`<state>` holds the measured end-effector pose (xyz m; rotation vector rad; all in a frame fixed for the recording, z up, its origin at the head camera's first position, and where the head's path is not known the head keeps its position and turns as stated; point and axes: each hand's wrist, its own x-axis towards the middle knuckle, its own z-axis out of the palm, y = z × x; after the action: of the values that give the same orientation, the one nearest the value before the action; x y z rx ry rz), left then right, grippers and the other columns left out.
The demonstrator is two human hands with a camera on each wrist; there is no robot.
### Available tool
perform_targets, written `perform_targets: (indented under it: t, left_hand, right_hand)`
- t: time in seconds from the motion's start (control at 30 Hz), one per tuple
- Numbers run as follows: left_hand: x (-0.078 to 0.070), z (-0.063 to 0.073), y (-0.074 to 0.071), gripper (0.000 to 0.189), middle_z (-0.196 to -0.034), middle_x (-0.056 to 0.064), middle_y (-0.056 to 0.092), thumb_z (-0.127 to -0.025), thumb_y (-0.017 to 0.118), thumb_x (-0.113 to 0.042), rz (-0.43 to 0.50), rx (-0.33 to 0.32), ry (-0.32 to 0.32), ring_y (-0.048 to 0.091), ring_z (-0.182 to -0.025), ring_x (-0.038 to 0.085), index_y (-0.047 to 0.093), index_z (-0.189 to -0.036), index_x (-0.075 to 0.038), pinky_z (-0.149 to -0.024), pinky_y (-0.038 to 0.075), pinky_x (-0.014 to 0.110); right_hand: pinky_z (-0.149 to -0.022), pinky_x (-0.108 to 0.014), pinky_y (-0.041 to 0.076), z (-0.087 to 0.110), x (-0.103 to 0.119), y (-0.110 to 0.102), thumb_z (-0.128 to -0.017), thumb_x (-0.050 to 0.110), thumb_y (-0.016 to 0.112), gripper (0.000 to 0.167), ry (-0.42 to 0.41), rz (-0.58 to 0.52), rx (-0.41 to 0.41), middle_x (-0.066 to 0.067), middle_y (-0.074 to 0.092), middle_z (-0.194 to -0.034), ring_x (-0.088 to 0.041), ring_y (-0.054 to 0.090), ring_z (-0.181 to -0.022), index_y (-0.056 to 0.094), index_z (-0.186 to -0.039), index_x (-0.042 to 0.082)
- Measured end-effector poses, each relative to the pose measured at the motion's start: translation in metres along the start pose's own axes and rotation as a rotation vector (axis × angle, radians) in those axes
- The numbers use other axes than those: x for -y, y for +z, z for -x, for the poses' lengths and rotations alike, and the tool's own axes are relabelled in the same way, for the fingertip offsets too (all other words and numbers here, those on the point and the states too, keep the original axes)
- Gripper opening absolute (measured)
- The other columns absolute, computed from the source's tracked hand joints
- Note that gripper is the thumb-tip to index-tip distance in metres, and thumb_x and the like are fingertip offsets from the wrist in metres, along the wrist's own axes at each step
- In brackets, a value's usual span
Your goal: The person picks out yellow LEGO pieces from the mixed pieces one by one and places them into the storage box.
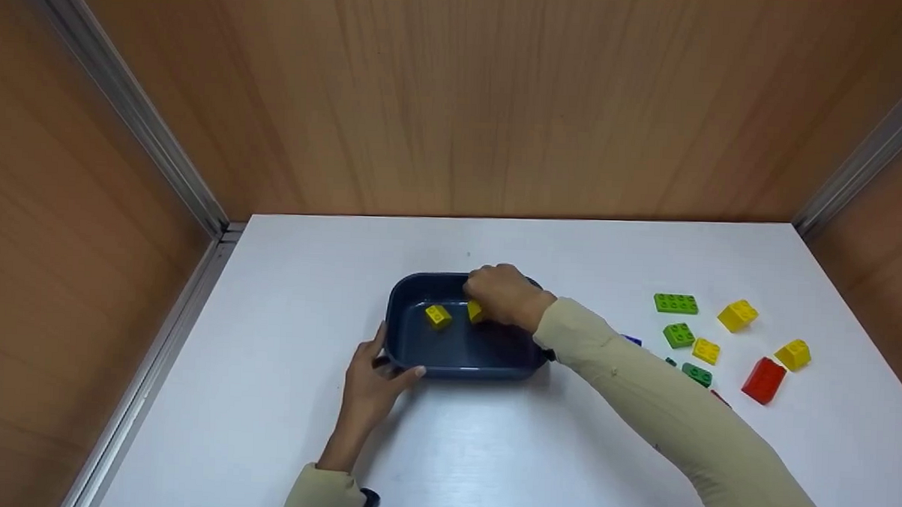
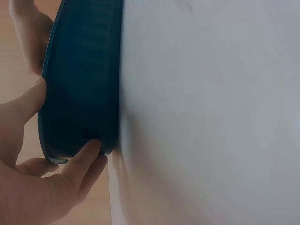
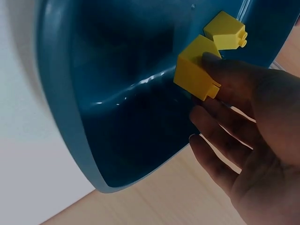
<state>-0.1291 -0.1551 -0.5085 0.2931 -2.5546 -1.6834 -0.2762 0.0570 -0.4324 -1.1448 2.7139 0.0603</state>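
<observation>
A dark blue tray (image 1: 462, 357) sits on the white table. My left hand (image 1: 371, 382) holds its near left corner, with the thumb and fingers spread around the wall; the left wrist view shows the fingertips (image 2: 91, 147) against the tray's outer side. Over the tray's inside, my right hand (image 1: 504, 293) pinches a yellow sloped toy brick (image 3: 194, 70) between thumb and fingers. A second yellow sloped brick (image 1: 438, 317) lies in the tray, close beside the held one in the right wrist view. From the head, the right hand partly hides the held brick.
To the right on the table (image 1: 587, 438) lie loose bricks: a long green brick (image 1: 676, 303), smaller green bricks (image 1: 678, 335), yellow bricks (image 1: 738, 315) and a red brick (image 1: 764, 381). The right sleeve partly covers some. Wooden panels (image 1: 501, 98) stand behind and at both sides.
</observation>
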Motion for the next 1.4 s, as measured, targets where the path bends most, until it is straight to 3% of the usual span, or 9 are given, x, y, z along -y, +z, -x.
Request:
perform_targets:
  t: [0.63,0.97,1.4]
  left_hand:
    - [0.000,-0.002,0.000,0.096,-0.140,0.024,0.054,-0.088,0.088,-0.016,-0.009,0.002,0.009,0.056,-0.134,0.043,0.032,-0.165,-0.002,-0.107,0.055,0.049]
    - [-0.002,0.000,-0.001,0.097,-0.144,0.025,0.052,-0.088,0.088,-0.018,-0.014,0.006,-0.002,0.055,-0.135,0.044,0.031,-0.165,-0.003,-0.108,0.054,0.050]
    - [0.000,0.002,-0.001,0.097,-0.141,0.026,0.053,-0.087,0.089,-0.017,-0.010,0.005,0.018,0.056,-0.133,0.045,0.032,-0.164,-0.001,-0.107,0.055,0.049]
  right_hand:
    - [-0.090,-0.042,0.062,-0.016,0.003,-0.002,-0.100,0.016,0.075,0.020,-0.024,0.024,0.040,-0.010,0.077,-0.104,-0.021,0.064,-0.086,0.077,-0.116,0.003]
    - [-0.097,-0.041,0.061,-0.019,0.008,0.000,-0.100,0.010,0.074,0.020,-0.002,0.013,0.073,-0.011,0.077,-0.108,-0.023,0.066,-0.089,0.076,-0.119,0.003]
    - [-0.098,-0.041,0.060,-0.022,0.019,0.007,-0.100,0.013,0.075,0.022,0.018,0.086,0.053,-0.011,0.078,-0.111,-0.024,0.071,-0.096,0.076,-0.120,0.004]
